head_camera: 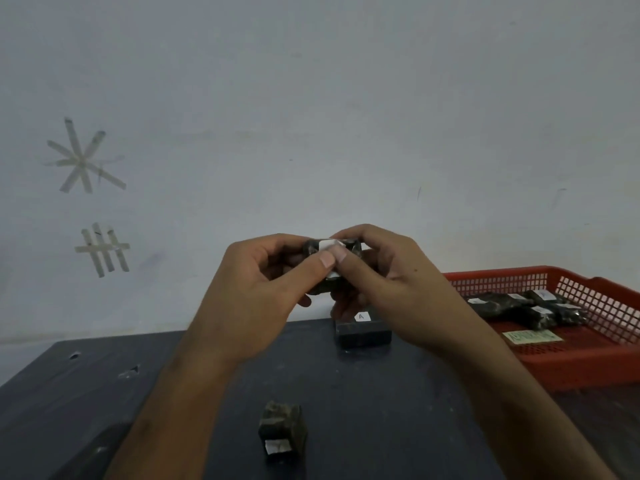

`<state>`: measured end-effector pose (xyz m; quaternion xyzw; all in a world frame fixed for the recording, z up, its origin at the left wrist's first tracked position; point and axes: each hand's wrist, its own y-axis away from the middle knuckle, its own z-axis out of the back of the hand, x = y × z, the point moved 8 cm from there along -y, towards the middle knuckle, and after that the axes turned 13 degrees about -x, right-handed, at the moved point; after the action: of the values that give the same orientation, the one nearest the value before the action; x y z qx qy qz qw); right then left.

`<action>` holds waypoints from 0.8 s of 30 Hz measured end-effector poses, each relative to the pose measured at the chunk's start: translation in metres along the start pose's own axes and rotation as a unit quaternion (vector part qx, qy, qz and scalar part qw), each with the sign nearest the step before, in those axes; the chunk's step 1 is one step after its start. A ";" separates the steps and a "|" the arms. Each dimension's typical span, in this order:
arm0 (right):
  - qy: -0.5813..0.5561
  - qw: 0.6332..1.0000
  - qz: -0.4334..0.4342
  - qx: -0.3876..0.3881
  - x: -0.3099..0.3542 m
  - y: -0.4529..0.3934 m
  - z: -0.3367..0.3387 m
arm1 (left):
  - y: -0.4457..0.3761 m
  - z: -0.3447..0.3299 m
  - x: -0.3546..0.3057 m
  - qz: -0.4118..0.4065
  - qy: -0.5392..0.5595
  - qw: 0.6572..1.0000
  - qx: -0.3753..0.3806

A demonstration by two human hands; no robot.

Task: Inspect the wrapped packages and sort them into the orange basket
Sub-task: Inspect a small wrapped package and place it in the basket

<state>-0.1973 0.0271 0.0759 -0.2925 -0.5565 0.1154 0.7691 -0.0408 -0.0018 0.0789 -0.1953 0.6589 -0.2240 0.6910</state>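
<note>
Both my hands hold one dark wrapped package (329, 249) with a white label up in front of me, above the table. My left hand (256, 292) grips its left side, thumb pressed on the label. My right hand (384, 282) grips its right side, thumb beside the left thumb. A second dark package (362, 332) with a small white tag sits on the table below my hands. A third package (282, 433) with a white label lies near the front. The orange basket (588, 362) stands at the right and holds several wrapped packages (519, 306).
The dark table (69, 382) ends against a pale wall with tape marks (83, 157) at the left. A green paper label (530, 337) lies on the basket floor. The basket's near wall rises at the table's right side.
</note>
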 end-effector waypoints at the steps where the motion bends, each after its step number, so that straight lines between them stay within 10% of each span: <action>1: -0.001 1.000 0.003 -0.004 0.000 0.000 0.000 | 0.000 0.000 0.001 -0.001 -0.005 1.000 -0.008; 24: 0.020 0.998 0.051 -0.033 0.001 0.001 0.000 | 0.000 0.006 -0.006 -0.029 -0.004 0.999 -0.018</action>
<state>-0.1965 0.0277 0.0758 -0.3480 -0.5289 0.1299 0.7631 -0.0350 0.0019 0.0843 -0.2273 0.6544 -0.2314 0.6830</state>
